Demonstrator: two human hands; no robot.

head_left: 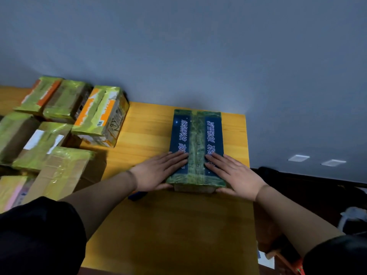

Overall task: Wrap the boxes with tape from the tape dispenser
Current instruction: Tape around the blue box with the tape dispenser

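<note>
A dark blue box (196, 133) with white lettering lies on the wooden table (151, 225), with yellow-green tape running down its middle and over its near end. My left hand (160, 171) lies flat on the box's near left corner, fingers spread on top, thumb at the front edge. My right hand (236, 177) rests flat on the near right corner in the same way. A small blue object (138, 195), possibly the tape dispenser, shows partly under my left wrist; most of it is hidden.
Several boxes wrapped in yellow-green tape (101, 116) are crowded on the table's left side. A grey wall (198, 56) rises behind the table. The table's right edge (251, 195) drops off to dark clutter on the floor.
</note>
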